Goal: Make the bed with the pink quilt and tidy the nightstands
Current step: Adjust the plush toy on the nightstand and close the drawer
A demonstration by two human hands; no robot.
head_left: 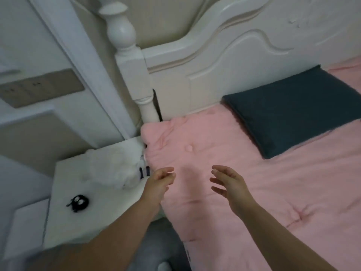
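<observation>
The pink quilt [244,173] lies spread over the bed, reaching the white headboard [214,61]. A dark teal pillow [293,108] rests on it near the headboard. My left hand [160,178] hovers at the quilt's left edge, fingers relaxed and holding nothing. My right hand [228,182] hovers over the quilt a little to the right, fingers spread and empty. The white nightstand [64,218] stands left of the bed. On it lie a fluffy white plush toy [115,169] and a small black fuzzy toy with white eyes [78,202].
A white bedpost [132,61] rises between nightstand and bed. Behind the nightstand is a white door frame [82,61] and a wall socket panel [39,89]. Grey floor [162,241] shows between nightstand and bed.
</observation>
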